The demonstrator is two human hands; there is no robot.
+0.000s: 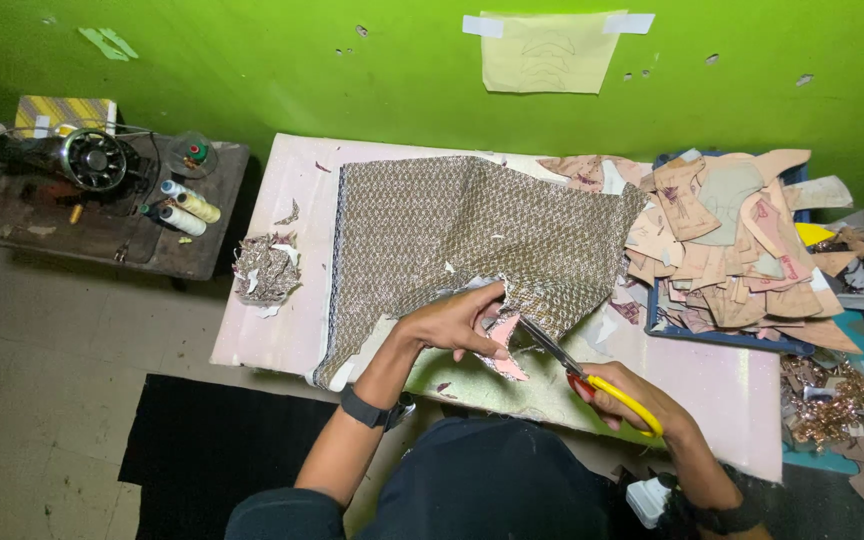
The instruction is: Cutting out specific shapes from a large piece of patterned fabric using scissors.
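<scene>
While left hand (pixel 452 322) pins pink pattern piece (pixel 504 345) onto patterned fabric (pixel 472 235), right hand (pixel 624 392) clenched on yellow-handled scissors (pixel 592 380), blades at fabric edge on table (pixel 272 330).

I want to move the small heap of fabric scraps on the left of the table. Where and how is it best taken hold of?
Probably from above, around the middle of the scrap heap, fingers closing in from its edges. It is a loose, low mound lying flat on the pink table, with bare surface around it, so pinching one piece would likely lift only that piece.
</scene>
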